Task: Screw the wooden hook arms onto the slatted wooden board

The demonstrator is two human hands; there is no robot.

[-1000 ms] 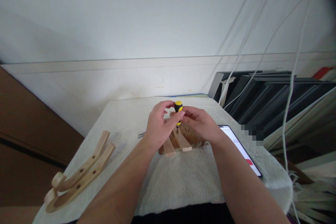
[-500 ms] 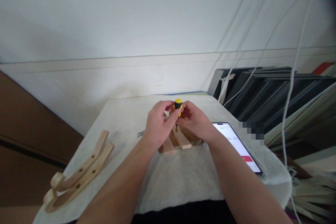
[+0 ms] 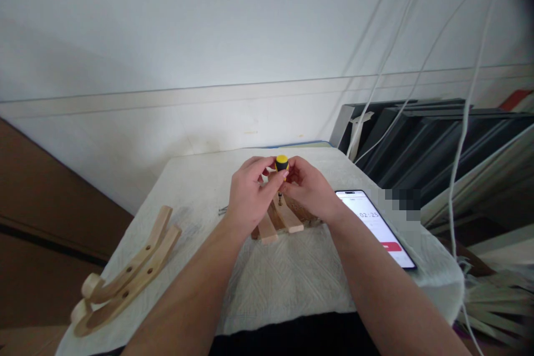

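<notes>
L fingers (image 3: 273, 185), R fingers (image 3: 298, 166) holding s'driver (image 3: 282, 162), bit (image 3: 280, 197) at slat (image 3: 292, 221), phone timer (image 3: 369, 214) up vs prev

A screwdriver (image 3: 282, 162) with a yellow-and-black handle stands nearly upright, its tip down at a pale wooden strip (image 3: 291, 219). A second strip (image 3: 267, 231), just left of it, lies alongside; both sit over a brown, dark-speckled board (image 3: 307, 216).
</notes>
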